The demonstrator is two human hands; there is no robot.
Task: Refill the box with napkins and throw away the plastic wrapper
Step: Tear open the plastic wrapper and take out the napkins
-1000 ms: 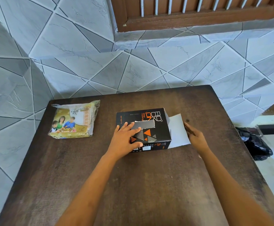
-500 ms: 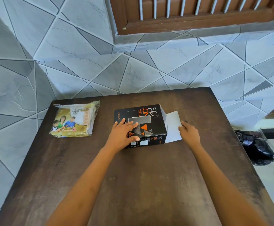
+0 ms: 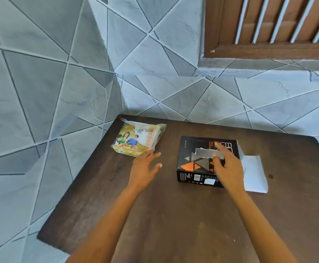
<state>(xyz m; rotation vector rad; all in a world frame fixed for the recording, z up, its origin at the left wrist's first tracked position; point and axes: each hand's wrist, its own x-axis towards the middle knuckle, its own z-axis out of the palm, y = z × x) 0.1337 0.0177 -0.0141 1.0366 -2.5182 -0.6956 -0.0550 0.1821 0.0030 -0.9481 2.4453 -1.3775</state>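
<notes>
The black cardboard box with orange and grey triangles [image 3: 202, 158] is seen lying flat on the dark brown wooden counter [image 3: 173, 215], its white end flap [image 3: 254, 173] folded open to the right. The right hand [image 3: 228, 166] is laid on the box's top, fingers [image 3: 218, 159] loosely spread and closed on nothing. The yellow plastic-wrapped pack of napkins printed with a family picture [image 3: 135, 139] lies near the counter's far left corner. The left hand [image 3: 145, 168] is held open, fingers extended, just beside the pack's near edge; contact cannot be told.
</notes>
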